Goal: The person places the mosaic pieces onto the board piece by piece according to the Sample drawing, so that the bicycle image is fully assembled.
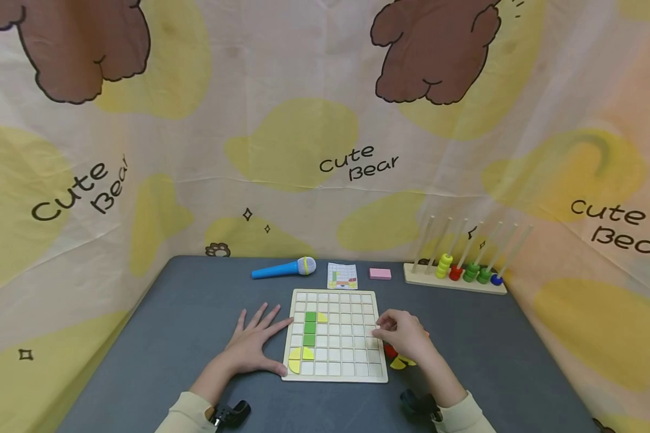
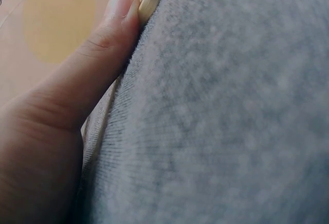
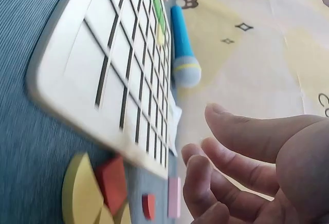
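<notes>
A square board (image 1: 352,337) with a grid of white cells lies in front of me. Three green squares (image 1: 310,328) stand in a column on it, with a yellow quarter-round piece (image 1: 322,317) beside the top one and several more yellow pieces (image 1: 295,365) at the lower left. My left hand (image 1: 251,349) is spread flat at the board's left side, thumb and index finger touching its edge. Over the right edge hovers my right hand (image 1: 406,334), fingers loosely bent. In the right wrist view its thumb (image 3: 247,134) and fingertips are apart, with nothing between them.
Partly under my right hand lie loose yellow pieces (image 1: 401,363) and red pieces (image 3: 112,180). Behind the board are a blue toy microphone (image 1: 281,269), a pattern card (image 1: 342,276) and a pink block (image 1: 380,274). A peg rack with colored beads (image 1: 455,279) stands at back right.
</notes>
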`<state>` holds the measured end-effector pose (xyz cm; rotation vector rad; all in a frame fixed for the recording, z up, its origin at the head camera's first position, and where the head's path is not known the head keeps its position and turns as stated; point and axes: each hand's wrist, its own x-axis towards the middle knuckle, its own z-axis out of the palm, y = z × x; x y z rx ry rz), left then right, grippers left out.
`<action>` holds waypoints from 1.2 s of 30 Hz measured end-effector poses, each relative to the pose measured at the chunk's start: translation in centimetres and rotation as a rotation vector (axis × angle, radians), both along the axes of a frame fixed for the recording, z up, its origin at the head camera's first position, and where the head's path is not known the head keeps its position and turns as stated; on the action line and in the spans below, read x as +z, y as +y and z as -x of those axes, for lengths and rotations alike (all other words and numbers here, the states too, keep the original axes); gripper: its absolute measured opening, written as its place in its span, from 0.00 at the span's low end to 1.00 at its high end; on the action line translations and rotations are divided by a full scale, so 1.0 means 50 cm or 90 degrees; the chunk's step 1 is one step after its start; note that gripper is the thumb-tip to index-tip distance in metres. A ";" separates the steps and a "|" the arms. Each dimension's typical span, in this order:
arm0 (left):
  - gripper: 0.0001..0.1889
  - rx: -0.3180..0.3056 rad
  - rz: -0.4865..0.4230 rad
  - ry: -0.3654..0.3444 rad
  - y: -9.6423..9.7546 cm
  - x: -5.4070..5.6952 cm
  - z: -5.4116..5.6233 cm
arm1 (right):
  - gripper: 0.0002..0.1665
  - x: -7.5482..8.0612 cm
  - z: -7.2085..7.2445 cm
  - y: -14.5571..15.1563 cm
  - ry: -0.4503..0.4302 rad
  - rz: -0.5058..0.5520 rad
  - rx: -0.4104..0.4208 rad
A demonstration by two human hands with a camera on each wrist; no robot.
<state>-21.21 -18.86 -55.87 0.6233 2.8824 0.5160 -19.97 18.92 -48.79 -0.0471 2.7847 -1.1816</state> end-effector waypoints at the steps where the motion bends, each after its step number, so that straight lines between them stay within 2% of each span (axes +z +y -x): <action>1: 0.61 0.001 0.000 -0.002 0.001 0.000 0.000 | 0.12 -0.001 -0.001 0.007 -0.002 -0.002 -0.003; 12: 0.61 0.002 0.002 0.008 0.004 0.006 -0.005 | 0.09 -0.013 -0.008 0.066 -0.014 -0.063 0.003; 23: 0.62 0.000 0.006 0.012 0.001 0.002 -0.003 | 0.17 -0.042 0.005 0.098 -0.030 -0.126 0.028; 29: 0.62 0.003 0.005 0.001 0.000 0.002 -0.002 | 0.16 -0.050 0.004 0.103 -0.029 -0.110 0.022; 36: 0.62 0.000 0.004 0.001 0.000 0.005 -0.003 | 0.09 -0.053 0.005 0.102 -0.025 -0.080 0.007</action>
